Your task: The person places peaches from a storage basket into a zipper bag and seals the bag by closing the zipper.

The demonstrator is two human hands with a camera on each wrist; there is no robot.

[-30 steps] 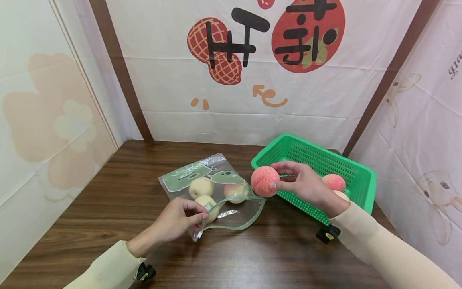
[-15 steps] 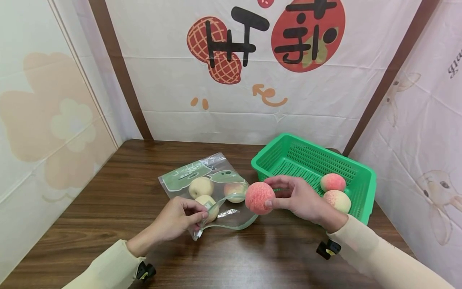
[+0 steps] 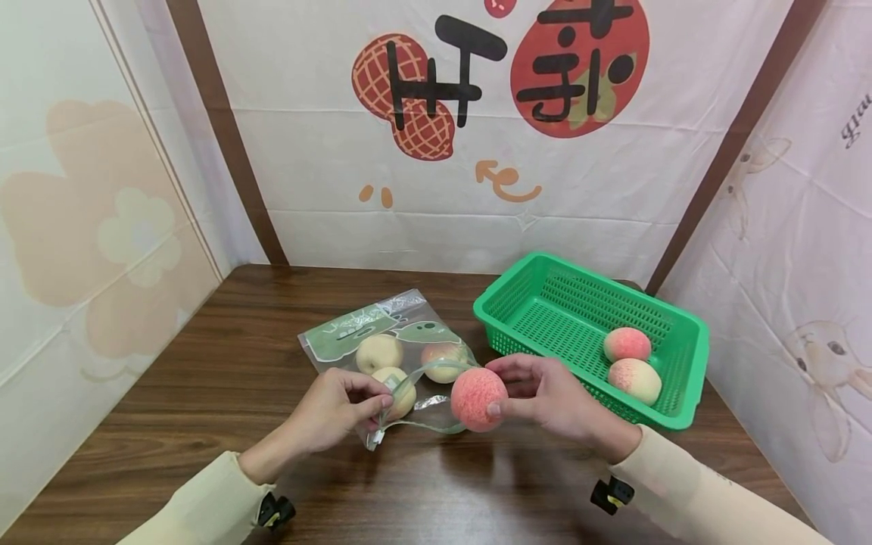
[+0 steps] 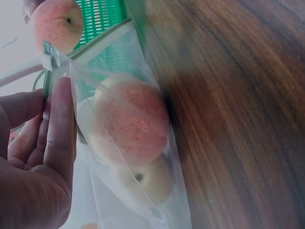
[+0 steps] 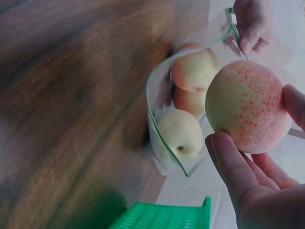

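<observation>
A clear zip bag (image 3: 432,416) with a green print lies on the table, its mouth parted toward me. Three peaches (image 3: 379,354) show through its plastic. My left hand (image 3: 341,412) pinches the bag's near left corner beside the zip slider (image 4: 46,62). In my right hand (image 3: 548,397), a pink peach (image 3: 479,400) is held between thumb and fingers, right at the bag's mouth. The right wrist view shows this peach (image 5: 248,106) as pale yellow with red speckles, in front of the opening with the bagged peaches (image 5: 180,133) behind it.
A green plastic basket (image 3: 518,344) stands at the back right of the wooden table (image 3: 272,318). Two more peaches (image 3: 633,380) lie at its right end. Printed cloth (image 3: 306,182) hangs behind the table and along both sides.
My right hand has carried the peach from the basket's near left rim leftward and toward me, to the bag's mouth. The left hand keeps its hold on the bag's corner.
</observation>
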